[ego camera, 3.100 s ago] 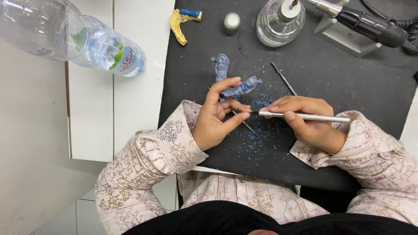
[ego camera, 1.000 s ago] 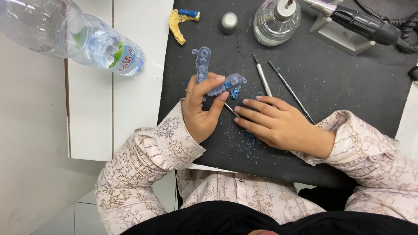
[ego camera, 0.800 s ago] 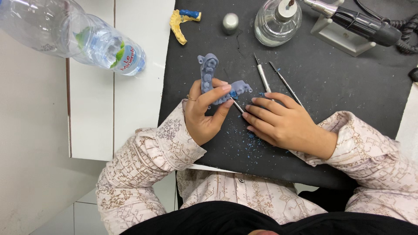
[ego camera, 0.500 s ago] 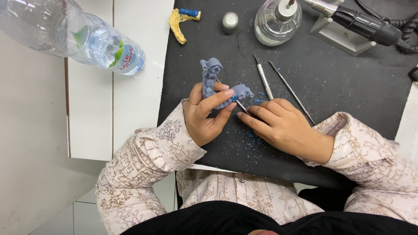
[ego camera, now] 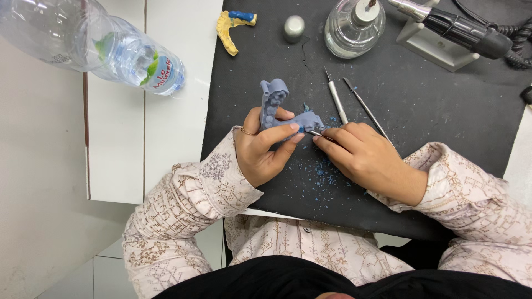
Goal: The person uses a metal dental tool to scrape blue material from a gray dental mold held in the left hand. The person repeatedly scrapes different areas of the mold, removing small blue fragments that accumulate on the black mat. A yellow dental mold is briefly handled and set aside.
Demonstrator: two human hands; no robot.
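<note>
My left hand (ego camera: 265,148) grips a grey-blue dental jaw model (ego camera: 275,106) over the black mat (ego camera: 432,122); thumb and fingers close around its lower part. My right hand (ego camera: 363,158) rests on the mat just right of it, fingertips pinching a thin metal tool (ego camera: 317,133) whose tip touches the model. Most of that tool is hidden under the hand. Blue wax shavings (ego camera: 321,171) lie scattered below both hands.
Two slim metal instruments (ego camera: 336,101) (ego camera: 363,105) lie above my right hand. A glass burner (ego camera: 354,27), a small metal cap (ego camera: 294,27), a yellow cast with blue wax (ego camera: 230,29) and a handpiece on a stand (ego camera: 460,33) sit further back. A plastic water bottle (ego camera: 94,44) lies left.
My right hand laid down the long silver tool and took up a small one, bringing its tip to the model. My left hand turned the model and lifted it slightly.
</note>
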